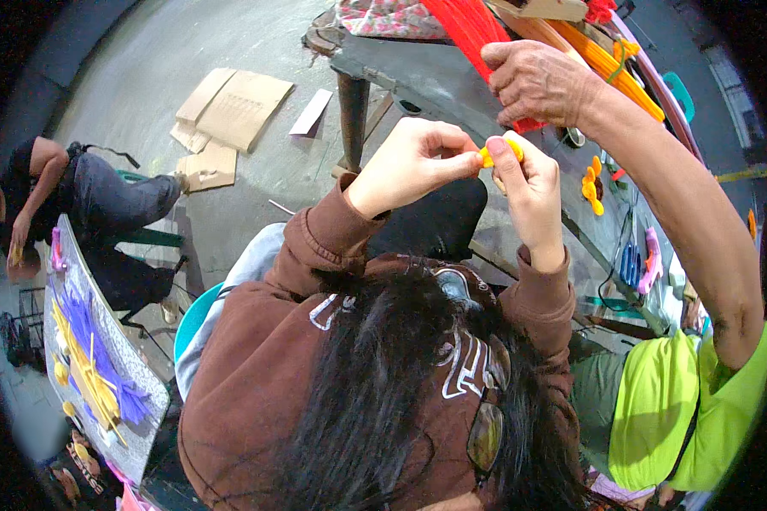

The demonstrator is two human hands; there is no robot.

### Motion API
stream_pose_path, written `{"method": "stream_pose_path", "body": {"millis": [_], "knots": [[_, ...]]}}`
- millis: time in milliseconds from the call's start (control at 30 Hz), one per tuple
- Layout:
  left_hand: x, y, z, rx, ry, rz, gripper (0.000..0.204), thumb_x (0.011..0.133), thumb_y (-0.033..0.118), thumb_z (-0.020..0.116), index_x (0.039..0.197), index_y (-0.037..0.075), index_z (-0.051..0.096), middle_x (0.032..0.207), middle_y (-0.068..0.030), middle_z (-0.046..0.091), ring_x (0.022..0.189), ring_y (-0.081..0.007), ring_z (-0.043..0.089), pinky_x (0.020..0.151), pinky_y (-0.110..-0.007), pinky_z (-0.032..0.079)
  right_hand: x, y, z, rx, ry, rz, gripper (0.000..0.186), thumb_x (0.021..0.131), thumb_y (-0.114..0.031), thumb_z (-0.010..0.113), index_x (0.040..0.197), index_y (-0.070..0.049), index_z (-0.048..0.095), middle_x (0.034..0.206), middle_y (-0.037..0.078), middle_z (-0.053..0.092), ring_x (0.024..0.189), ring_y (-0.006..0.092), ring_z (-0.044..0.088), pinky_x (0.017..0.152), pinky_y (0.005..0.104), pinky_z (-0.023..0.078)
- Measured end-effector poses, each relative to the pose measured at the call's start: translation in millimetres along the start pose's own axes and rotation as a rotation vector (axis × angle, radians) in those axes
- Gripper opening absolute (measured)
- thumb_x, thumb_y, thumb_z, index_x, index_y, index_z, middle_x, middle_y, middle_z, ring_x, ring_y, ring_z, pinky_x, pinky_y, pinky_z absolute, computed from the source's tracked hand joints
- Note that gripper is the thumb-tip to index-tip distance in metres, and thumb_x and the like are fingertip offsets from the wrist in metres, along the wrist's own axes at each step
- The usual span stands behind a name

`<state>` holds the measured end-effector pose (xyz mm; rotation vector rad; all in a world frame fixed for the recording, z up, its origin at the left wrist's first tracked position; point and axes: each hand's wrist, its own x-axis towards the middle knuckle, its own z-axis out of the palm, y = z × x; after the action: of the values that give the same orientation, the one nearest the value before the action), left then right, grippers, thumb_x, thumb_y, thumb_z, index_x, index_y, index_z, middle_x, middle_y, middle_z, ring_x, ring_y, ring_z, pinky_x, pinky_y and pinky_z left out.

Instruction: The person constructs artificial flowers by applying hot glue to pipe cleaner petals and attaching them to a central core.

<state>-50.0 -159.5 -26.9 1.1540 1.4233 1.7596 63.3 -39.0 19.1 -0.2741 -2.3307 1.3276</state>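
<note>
My left hand (418, 166) and my right hand (530, 192) meet in front of me, above my lap. Between their fingertips is a small yellow piece of bent pipe cleaner (488, 158), pinched from both sides. The fingers hide much of its shape. Just beyond, another person's hand (541, 81) reaches in from the right and rests on a bundle of red pipe cleaners (469, 34) on the table. A yellow-orange flower shape with a dark centre (594, 186) lies to the right of my right hand.
The dark table (392, 61) carries orange pipe cleaners (605, 64) and a floral cloth (392, 19). A person in a lime shirt (656, 409) sits close on the right. Cardboard pieces (239, 106) lie on the floor. At left, a second table holds purple pipe cleaners (89, 336).
</note>
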Motion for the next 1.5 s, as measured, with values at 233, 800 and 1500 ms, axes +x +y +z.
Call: {"method": "stream_pose_path", "body": {"millis": [233,800,1500], "knots": [[-25.0,-2.8,-14.4,0.153,0.134,-0.109,0.022,0.084,0.018,0.063,0.078,-0.003,0.06,0.064,0.0041,0.052,0.062,-0.002,0.045,0.052,-0.02,0.037,4.3,-3.6,28.7,-0.222,-0.127,-0.091,0.031,0.091,-0.022,0.054,0.072,0.002,0.052,0.054,0.002,0.039,0.052,0.0082,0.035,0.047,0.0265,0.029],[-49.2,-2.7,-40.5,0.358,0.208,-0.129,0.02,0.084,0.015,0.063,0.082,-0.004,0.065,0.07,-0.0025,0.062,0.067,-0.0053,0.055,0.061,-0.02,0.045,23.4,25.2,31.4,0.179,-0.388,0.207,0.031,0.095,-0.03,0.047,0.084,-0.004,0.058,0.066,-0.005,0.046,0.055,0.0019,0.035,0.05,0.0198,0.027],[-49.6,11.0,-25.3,0.357,0.22,-0.057,0.016,0.082,0.013,0.062,0.079,-0.003,0.064,0.069,-0.0017,0.061,0.066,-0.0045,0.054,0.06,-0.02,0.044,10.4,12.7,34.7,0.123,-0.341,-0.033,0.032,0.093,-0.027,0.052,0.073,-0.003,0.053,0.063,-0.004,0.042,0.058,0.0032,0.034,0.051,0.0208,0.029]]}}
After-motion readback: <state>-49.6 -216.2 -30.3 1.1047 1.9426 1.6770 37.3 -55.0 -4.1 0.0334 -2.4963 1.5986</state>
